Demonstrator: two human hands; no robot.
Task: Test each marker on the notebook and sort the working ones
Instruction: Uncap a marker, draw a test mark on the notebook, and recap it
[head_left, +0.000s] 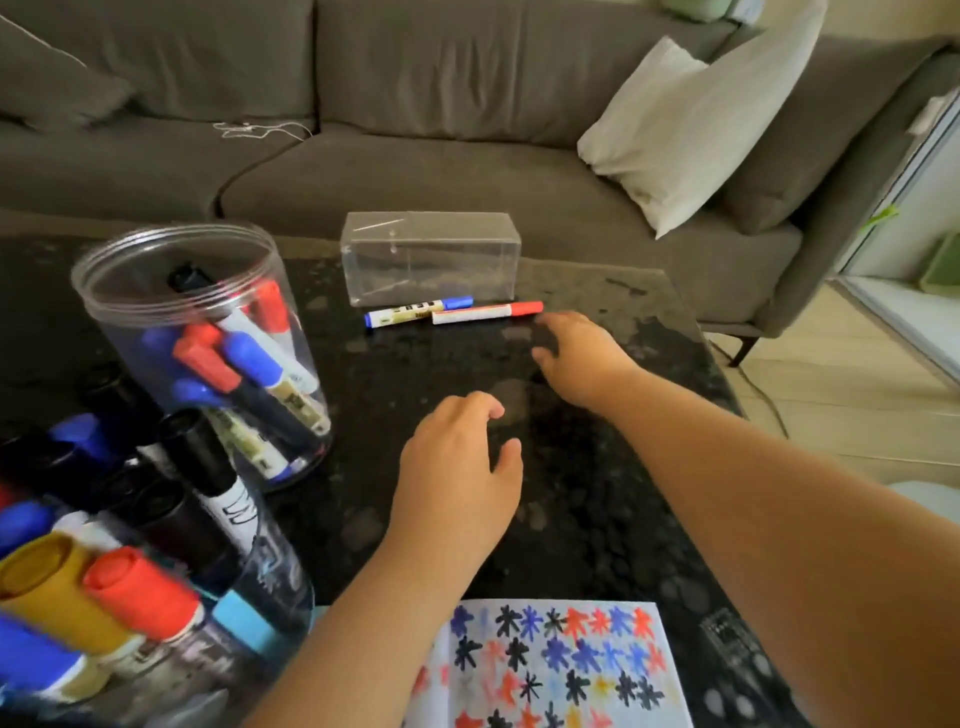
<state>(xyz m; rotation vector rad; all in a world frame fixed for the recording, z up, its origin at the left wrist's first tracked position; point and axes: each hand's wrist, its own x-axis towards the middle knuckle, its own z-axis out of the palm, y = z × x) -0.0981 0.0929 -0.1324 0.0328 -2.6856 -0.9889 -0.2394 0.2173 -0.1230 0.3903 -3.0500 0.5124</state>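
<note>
The right hand (576, 358) is hovering over the dark speckled stone table (597, 493) at about one o'clock from the picture's centre, its fingers loosely curled and holding nothing, the fingertips lying just beside the red cap end of a white-barrelled red-capped marker (488, 313). That marker is lying flat at twelve o'clock, touching or nearly touching a white-barrelled blue-capped marker (418, 310) to its left, both just in front of a clear rectangular plastic box (430, 257). The left hand (460, 467) is hanging above the table near the centre, fingers relaxed and slightly bent, gripping nothing. At six o'clock the open white notebook (550, 670) is lying covered with rows of black, blue, red and yellow star scribbles. At nine o'clock a clear round plastic jar (202, 353) is holding red, blue and black markers, and at eight o'clock a second clear container (156, 623) is standing crowded with thicker markers. A grey fabric sofa (415, 130) with a pale cushion (696, 124) is sitting behind the table.
</note>
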